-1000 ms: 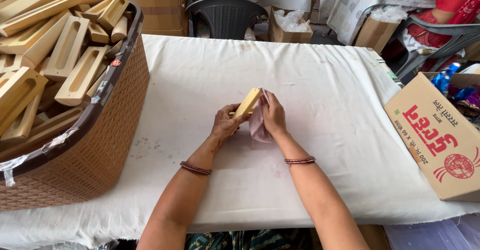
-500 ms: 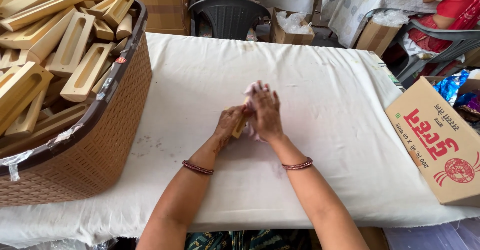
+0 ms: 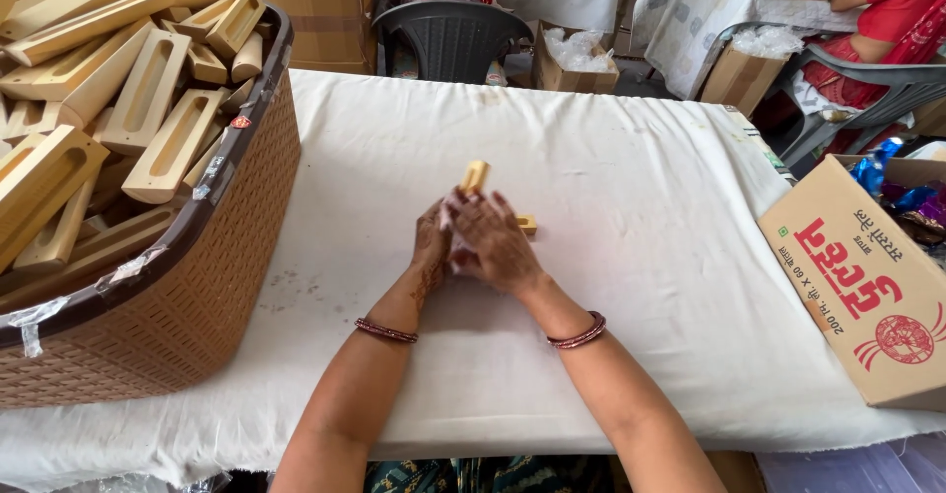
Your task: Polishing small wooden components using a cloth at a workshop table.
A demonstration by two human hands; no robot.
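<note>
My left hand [image 3: 430, 245] grips a tan wooden block [image 3: 475, 175] above the white-covered table [image 3: 641, 257]; the block's upper end pokes out past my fingers. My right hand [image 3: 493, 242] lies over the block with its fingers spread, pressing a pale pink cloth [image 3: 449, 221] against it. Only a sliver of cloth shows between my hands. A small tan wooden end [image 3: 527, 224] shows just right of my right fingers; I cannot tell whether it belongs to the same block.
A brown woven basket [image 3: 197, 286] heaped with several slotted wooden blocks [image 3: 148, 89] stands at the left. A printed cardboard box [image 3: 857, 276] sits at the table's right edge. Behind the table are a dark plastic chair [image 3: 448, 35], more boxes and a seated person in red [image 3: 887, 10].
The block was tilted up with the cloth hanging beside it. My right hand has slid over the block and covered the cloth, and both hands have shifted slightly left.
</note>
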